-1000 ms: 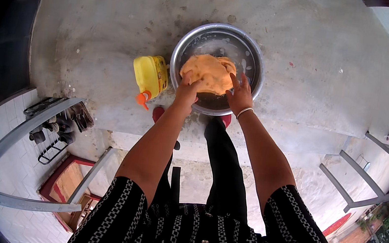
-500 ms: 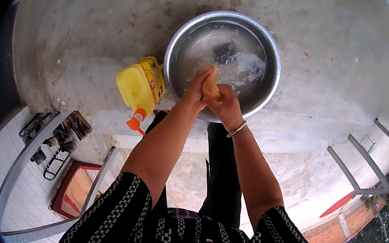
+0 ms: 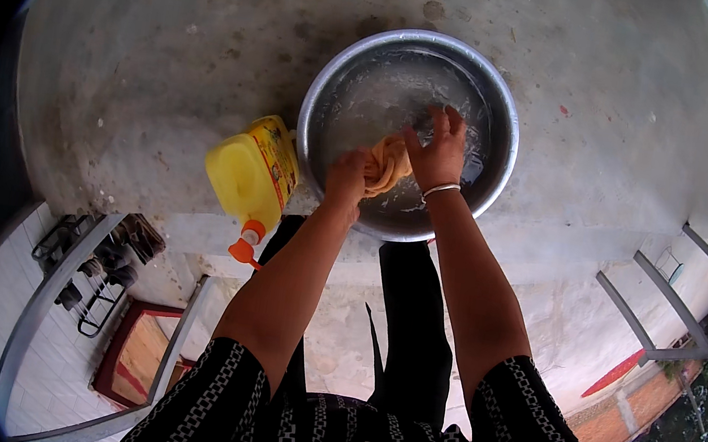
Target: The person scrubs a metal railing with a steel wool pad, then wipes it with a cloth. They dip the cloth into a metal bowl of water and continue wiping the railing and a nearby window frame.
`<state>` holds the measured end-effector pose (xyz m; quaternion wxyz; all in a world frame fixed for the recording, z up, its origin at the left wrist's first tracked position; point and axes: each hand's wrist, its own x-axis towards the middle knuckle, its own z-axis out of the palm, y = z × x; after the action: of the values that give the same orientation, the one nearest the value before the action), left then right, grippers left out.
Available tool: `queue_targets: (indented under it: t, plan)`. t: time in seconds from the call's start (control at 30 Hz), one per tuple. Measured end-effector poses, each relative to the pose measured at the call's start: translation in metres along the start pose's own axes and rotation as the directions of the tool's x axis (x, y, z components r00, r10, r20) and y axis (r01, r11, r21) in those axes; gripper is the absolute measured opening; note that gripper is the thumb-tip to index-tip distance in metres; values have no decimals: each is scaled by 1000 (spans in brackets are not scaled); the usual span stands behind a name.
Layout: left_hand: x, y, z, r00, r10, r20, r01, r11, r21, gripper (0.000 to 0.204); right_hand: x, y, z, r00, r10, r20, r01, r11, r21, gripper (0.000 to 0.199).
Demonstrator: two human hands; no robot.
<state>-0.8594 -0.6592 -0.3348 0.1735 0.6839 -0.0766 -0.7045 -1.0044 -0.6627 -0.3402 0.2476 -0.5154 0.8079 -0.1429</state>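
Observation:
A round metal basin (image 3: 503,165) holds rippling water. Over its near half my left hand (image 3: 345,182) grips a bunched, twisted orange-tan cloth (image 3: 389,164). My right hand (image 3: 443,154), with a light bangle at the wrist, is open just right of the cloth. Its fingers are spread over the water, and the thumb comes close to the cloth; whether it touches, I cannot tell. Something dark lies in the water behind the right fingers, too covered to name.
Left of the basin a yellow jug (image 3: 245,171) with an orange pump top leans on the concrete floor (image 3: 157,76). Shoes on a rack (image 3: 100,298) and a metal rail (image 3: 42,313) are at the lower left. More metal rails (image 3: 673,302) stand at the right.
My right hand has come off the cloth, opened and moved forward and right. The cloth, squeezed between both hands before, is now bunched in my left hand.

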Motion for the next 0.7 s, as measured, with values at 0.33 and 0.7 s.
queue_targets:
  t: [0.33,0.7]
  plan:
    - [-57,39,9,955,297,15,-294,937,189,41,4,-14,-81,923,150,355,-336,766,548,53]
    - [-251,112,58,897,46,439,34,984,-173,33,-122,-143,-238,986,126,107,-162,596,786,54]
